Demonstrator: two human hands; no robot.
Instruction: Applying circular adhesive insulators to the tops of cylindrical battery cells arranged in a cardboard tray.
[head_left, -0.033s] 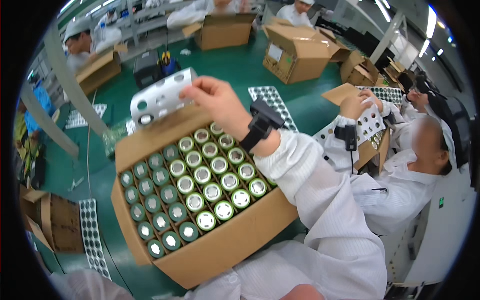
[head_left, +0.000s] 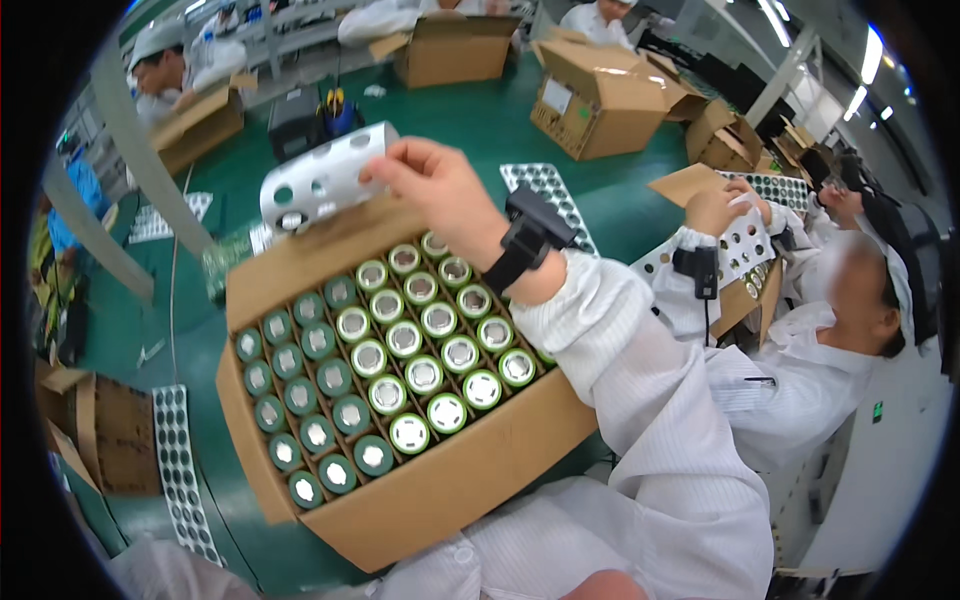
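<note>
Thumb and fingers of the right hand (head_left: 440, 185) pinch one end of a curled white sheet (head_left: 335, 175), punched with round holes, above the far flap of an open carton (head_left: 460, 478), as I see it from my remote post. The grip at the edge likely keeps the sheet's face uncovered; its curl suggests thin, springy stock. Where the left hand is, I cannot tell; it lies out of view. Green cylindrical cells (head_left: 403, 338) stand upright in divided rows, presumably to hold them apart with their ends showing; those on the left have darker tops. Across the green table (head_left: 470, 130), a closed-looking box (head_left: 610, 105) bears a white label (head_left: 556, 97), its print too small for me to read.
</note>
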